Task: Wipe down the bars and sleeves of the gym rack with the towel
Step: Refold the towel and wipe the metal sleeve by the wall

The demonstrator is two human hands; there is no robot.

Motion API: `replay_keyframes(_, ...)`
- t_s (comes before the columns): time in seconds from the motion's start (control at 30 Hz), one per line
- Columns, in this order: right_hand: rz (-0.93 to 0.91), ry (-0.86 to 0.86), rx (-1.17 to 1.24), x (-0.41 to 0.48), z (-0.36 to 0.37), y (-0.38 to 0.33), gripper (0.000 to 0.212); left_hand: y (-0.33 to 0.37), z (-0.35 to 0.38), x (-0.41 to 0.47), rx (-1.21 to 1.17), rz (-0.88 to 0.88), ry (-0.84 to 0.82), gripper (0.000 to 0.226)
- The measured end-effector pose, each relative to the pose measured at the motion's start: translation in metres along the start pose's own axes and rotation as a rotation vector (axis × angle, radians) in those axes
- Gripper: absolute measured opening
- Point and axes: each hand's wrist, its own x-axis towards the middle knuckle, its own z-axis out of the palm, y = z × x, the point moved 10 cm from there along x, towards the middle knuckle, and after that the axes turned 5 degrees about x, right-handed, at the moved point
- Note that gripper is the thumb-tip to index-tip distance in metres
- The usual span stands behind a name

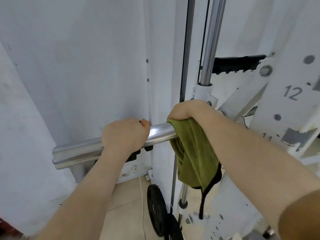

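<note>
Right grip [187, 110] clutches green towel [192, 153] over the chrome sleeve [161, 132], left grip [125, 134] clasps it bare — black plates [155, 210] below.

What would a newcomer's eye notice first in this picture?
The olive-green towel, centre right, draws the eye first: the right hand grips it over the chrome bar sleeve, and it hangs down below. Just to the left, the left hand holds the same sleeve. At the bottom centre stand black weight plates.
</note>
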Motion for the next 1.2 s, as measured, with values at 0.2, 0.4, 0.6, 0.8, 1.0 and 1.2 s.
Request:
replay_keyframes(0.2,0.041,-0.054,-0.089,0.014,0.001,0.0,0.029,0.01,-0.017,-0.045,0.017,0.018,0.463,0.039)
replay_keyframes(0.4,0.017,0.479,0.054,-0.046,-0.005,0.0,0.068,-0.003,0.038,0.009,-0.451,-0.107,-0.495,0.039)
replay_keyframes(0.6,-0.133,0.663,-0.079,-0.09,0.046,-0.001,0.114,-0.002,0.048,0.011,-0.587,-0.173,-0.701,0.041)
replay_keyframes(0.8,-0.086,0.961,-0.183,-0.093,0.036,-0.002,0.074,0.016,-0.028,-0.059,0.014,0.17,0.427,0.032)
replay_keyframes(1.0,-0.131,1.044,-0.219,-0.09,0.03,-0.007,0.058,0.016,-0.007,-0.051,0.224,0.105,0.381,0.038)
replay_keyframes(1.2,-0.274,1.087,-0.299,-0.087,0.018,-0.017,0.036,0.008,0.034,-0.004,-0.342,0.134,-0.69,0.037)
